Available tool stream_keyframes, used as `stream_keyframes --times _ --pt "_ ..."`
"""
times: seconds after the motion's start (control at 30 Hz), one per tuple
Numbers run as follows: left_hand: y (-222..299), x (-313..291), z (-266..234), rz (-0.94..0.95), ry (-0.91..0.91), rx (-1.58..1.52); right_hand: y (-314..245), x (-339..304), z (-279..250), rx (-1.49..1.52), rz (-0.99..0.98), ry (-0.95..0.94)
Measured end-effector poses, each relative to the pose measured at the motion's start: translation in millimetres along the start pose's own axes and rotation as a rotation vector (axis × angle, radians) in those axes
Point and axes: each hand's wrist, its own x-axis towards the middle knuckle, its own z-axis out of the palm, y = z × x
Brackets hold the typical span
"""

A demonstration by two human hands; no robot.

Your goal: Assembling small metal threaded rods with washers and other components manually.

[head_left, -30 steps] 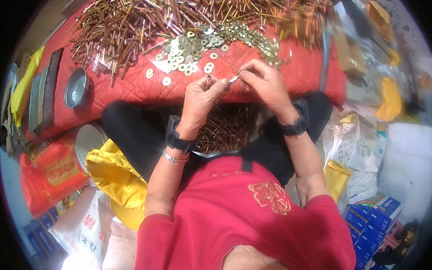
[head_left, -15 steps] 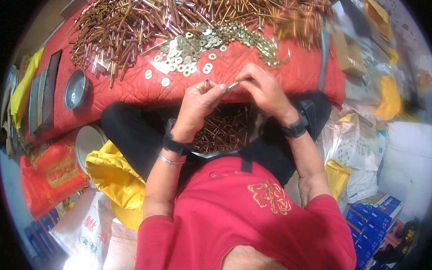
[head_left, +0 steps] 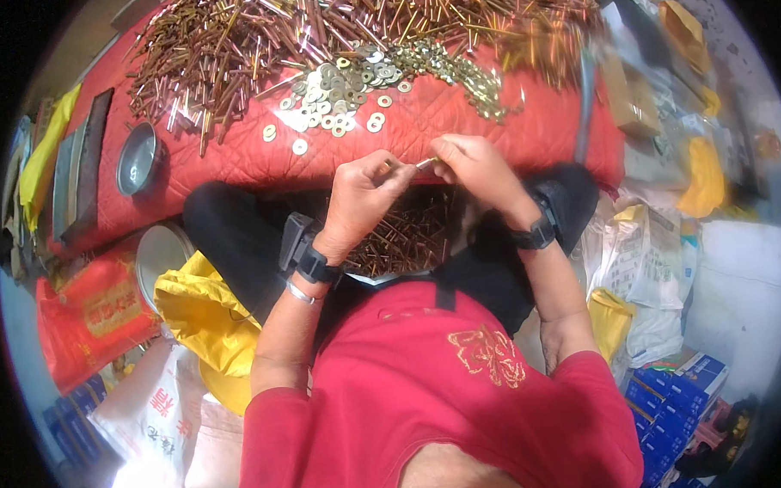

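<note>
My left hand [head_left: 359, 198] pinches one end of a slim metal bolt [head_left: 425, 164], and a coppery end shows between its thumb and forefinger. At the bolt's other end, my right hand [head_left: 478, 174] has its thumb and fingers closed; a small brassy piece, perhaps a nut, shows at those fingertips. Just beyond the hands, flat round washers [head_left: 334, 95] lie in a loose pile on the red quilted cover [head_left: 259, 167]. Small yellowish nuts [head_left: 480, 90] spread to their right. Below my hands, a container of coppery bolts [head_left: 403, 235] sits between my legs.
A large heap of coppery metal rods [head_left: 357, 17] fills the far side of the cover. A grey metal bowl [head_left: 138, 160] stands at the left. Yellow cloth [head_left: 208, 311] and a red bag [head_left: 96, 319] lie nearer left; blue boxes [head_left: 671, 406] are stacked at lower right.
Both hands have come slightly nearer to me, still joined by the bolt. My right hand has turned, and its fingers have curled closer around the bolt's end.
</note>
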Motion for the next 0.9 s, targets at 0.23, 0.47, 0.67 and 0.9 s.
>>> stream_keyframes --times 0.23,0.47,0.67,0.9 --pt "3.3 4.6 0.2 -0.431 0.006 -0.508 -0.1 13.1 16.9 -0.216 -0.578 0.364" --pt "3.7 4.7 1.0 -0.463 -0.012 -0.536 -16.9 7.7 13.0 -0.052 -0.201 0.291" --pt "2.3 4.7 4.6 -0.478 -0.002 -0.558 -6.3 15.7 17.0 -0.165 -0.433 0.347" --pt "0.2 8.6 3.7 -0.487 0.001 -0.57 -5.0 15.0 19.0 -0.189 -0.52 0.385"
